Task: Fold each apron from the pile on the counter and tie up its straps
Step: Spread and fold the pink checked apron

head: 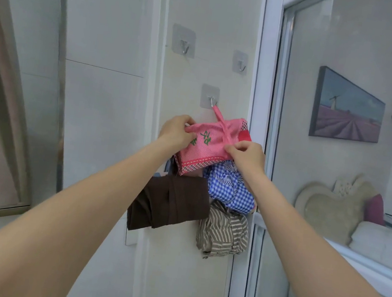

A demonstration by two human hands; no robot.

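Hands reach up to a folded pink checked apron bundle [209,145] hanging by its pink strap [221,124] from a clear adhesive wall hook [210,98]. Left hand [176,130] grips the bundle's left edge; right hand [246,156] pinches the strap against its front. Below hang a brown bundle [170,203], a blue gingham bundle [230,189] and a striped bundle [224,230].

Both hands [216,141] grip pink apron [208,147], strap [221,121] on hook [211,100].

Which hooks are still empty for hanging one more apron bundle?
Two hooks are free: the upper left hook and the upper right hook, with bare wall around them. The lower hook carries the pink bundle. Below it is crowded: the brown bundle, blue checked bundle and striped bundle.
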